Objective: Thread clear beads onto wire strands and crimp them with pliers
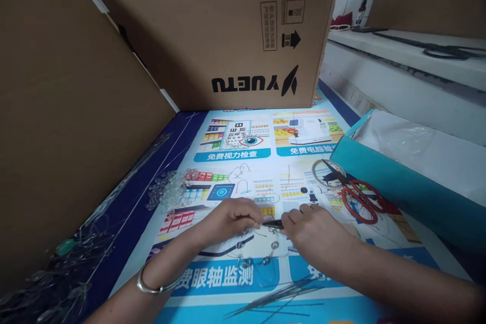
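My left hand [241,214] pinches the top of a loop of wire strung with clear and greyish beads [266,260], which hangs down over the printed sheet. In my right hand [317,233] is a pair of pliers [273,224]. Their dark, narrow jaws point left and meet the wire right at my left fingertips. Whether the jaws are closed on the wire is too small to tell, and the plier handles are hidden in my palm. Below the loop lies a bunch of thin straight wires [283,291].
A heap of clear beads [172,190] lies left. Red-handled scissors [360,201] rest near a wire coil [316,176], beside a teal box [383,182] holding clear plastic. Tall cardboard [182,20] walls the back and left. Tangled wire strands [56,283] lie at lower left.
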A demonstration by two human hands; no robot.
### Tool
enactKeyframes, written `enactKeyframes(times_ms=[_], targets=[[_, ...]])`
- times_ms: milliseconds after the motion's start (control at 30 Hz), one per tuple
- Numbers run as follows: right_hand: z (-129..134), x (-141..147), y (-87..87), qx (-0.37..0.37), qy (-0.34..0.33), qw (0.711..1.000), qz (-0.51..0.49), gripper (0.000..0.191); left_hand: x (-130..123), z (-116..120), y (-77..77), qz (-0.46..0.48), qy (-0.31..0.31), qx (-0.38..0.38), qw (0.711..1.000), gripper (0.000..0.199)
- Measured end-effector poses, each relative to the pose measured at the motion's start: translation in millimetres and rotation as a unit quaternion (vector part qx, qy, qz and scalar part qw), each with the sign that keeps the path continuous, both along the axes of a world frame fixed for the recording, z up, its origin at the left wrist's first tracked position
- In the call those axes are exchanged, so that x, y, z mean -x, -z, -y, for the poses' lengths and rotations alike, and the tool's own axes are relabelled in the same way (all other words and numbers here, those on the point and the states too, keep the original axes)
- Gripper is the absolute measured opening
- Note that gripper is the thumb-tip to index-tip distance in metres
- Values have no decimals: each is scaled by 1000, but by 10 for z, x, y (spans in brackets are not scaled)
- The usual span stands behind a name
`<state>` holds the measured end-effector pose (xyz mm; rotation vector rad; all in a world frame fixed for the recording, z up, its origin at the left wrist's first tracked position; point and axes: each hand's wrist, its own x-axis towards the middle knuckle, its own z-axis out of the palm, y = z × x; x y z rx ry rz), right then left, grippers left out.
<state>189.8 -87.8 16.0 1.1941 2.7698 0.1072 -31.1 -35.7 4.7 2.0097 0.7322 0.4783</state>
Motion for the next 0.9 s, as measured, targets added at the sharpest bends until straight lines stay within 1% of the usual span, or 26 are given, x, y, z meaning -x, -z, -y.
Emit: enactKeyframes(times_ms=[133,200,267,333,433,533,667,900], targets=[[1,0,18,-2,-6,1000,0,12,15,-4,-69,4,58,-12,998,15],[-5,-1,19,-3,-8,1000,1,13,22,2,-93,-11,79,-38,996,18],[-13,-7,13,-2,-9,1000,-4,12,30,8,-86,-20,78,-77,994,18],[-21,-17,2,3,-11,1000,-11,9,35,12,-46,-20,64,-110,992,18],[-27,-33,-15,3,-11,1000,-16,2,22,16,33,-18,53,-127,990,13],[-27,-39,-27,-5,4,1000,-20,7,-18,33,81,-21,25,-128,991,13],[-21,-44,-33,0,17,999,-35,9,-74,75,98,-29,-35,-116,992,15],[-22,-51,-22,2,41,997,-61,14,-123,127,131,-31,-100,-77,992,18]])
